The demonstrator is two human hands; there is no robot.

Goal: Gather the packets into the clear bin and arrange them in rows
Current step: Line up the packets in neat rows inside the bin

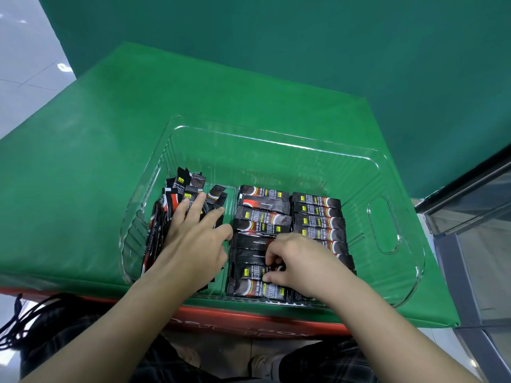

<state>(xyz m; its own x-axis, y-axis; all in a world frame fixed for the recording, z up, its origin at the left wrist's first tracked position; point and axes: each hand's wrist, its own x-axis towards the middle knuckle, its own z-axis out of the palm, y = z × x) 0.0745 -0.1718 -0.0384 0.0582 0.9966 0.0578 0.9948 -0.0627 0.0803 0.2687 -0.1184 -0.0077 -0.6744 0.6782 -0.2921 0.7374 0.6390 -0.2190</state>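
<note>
A clear plastic bin (387, 172) sits on a green cloth. Inside it, black coffee packets lie flat in two neat columns: a middle column (262, 214) and a right column (318, 214). A loose, untidy pile of packets (179, 189) leans against the bin's left wall. My left hand (193, 233) rests on that pile with its fingers stretched out flat. My right hand (298, 261) is curled over the near end of the middle column and pinches a packet (249, 273) with its fingertips.
The green cloth (96, 175) covers a red box (249, 319) serving as the table. A green backdrop (304, 51) rises behind. A glass-fronted cabinet (475, 205) stands at the right. The bin's far half holds no packets. My knees show below.
</note>
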